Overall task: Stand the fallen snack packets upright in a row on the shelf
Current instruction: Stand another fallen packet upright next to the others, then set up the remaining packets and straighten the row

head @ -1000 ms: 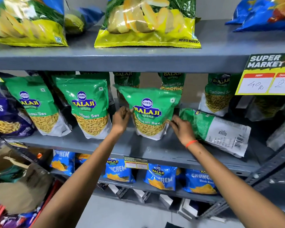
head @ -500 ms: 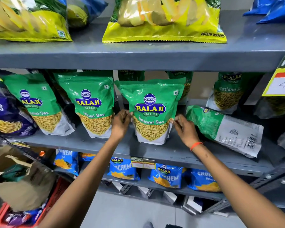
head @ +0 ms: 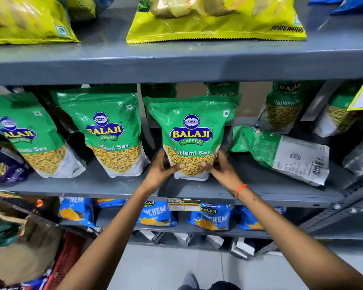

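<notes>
While 2 hands [head: 194,170] clasp it, the packet [head: 190,135] stands upright (shelf [head: 260,185] middle).

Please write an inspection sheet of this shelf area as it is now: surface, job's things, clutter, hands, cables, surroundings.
Surface: grey metal middle shelf, bare along its front edge.
Job's things: three green Ratlami Sev pouches stand upright in front; the middle-held green pouch is gripped; one fallen green pouch lies on its side to its right.
Clutter: more green pouches behind, partly hidden.
Hands: left hand and right hand clasp the held pouch's lower sides.
Cables: nothing seen.
Surroundings: yellow potato wafer bags above; blue snack packets below.
</notes>
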Tool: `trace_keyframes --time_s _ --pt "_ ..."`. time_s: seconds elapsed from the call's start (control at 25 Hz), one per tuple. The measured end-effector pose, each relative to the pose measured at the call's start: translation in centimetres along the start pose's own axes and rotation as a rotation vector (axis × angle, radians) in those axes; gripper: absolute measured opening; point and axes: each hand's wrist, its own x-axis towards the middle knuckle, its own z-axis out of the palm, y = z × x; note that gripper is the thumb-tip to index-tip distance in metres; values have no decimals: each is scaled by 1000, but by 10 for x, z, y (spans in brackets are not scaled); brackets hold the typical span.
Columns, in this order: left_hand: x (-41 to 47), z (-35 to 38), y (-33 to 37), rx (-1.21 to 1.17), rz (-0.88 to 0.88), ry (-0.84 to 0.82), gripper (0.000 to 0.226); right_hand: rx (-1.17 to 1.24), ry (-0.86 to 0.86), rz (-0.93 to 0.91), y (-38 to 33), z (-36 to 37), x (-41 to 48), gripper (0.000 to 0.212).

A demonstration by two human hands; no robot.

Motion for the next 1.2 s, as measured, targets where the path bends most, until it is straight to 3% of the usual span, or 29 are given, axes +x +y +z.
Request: trace_keyframes --time_s 0.16,0.28,0.36,0.48,0.56,0.68,0.8,0.92,1.0,1.08,1.2 --pt "-4 2 -1 -20 -14 45 75 32 -2 12 -5 4 -4 43" --pt "-12 20 11 40 31 235 87 -23 -4 8 -5 -3 -3 61" --pt "-22 38 27 128 83 449 96 -185 60 -59 -8 -14 -5 66" --pt "-35 78 48 401 363 707 81 -468 275 -287 -10 -46 -14 48" --pt "-38 118 58 497 537 719 65 -783 382 -375 -2 -80 -21 41" --pt "-30 165 62 540 623 627 44 -1101 277 -208 22 -119 -20 42" --pt "-16 201 55 502 530 517 33 -1287 242 -126 32 -135 -15 27" --pt "2 213 39 346 283 528 27 -1294 297 -227 30 -141 -16 17" --pt "20 216 29 279 89 481 16 -1161 366 -297 23 -148 -23 12" --pt "41 222 21 135 -117 327 13 -1017 447 -368 8 -160 -20 17" --pt "64 235 33 -196 -257 123 39 -737 576 -423 -27 -181 -10 26"
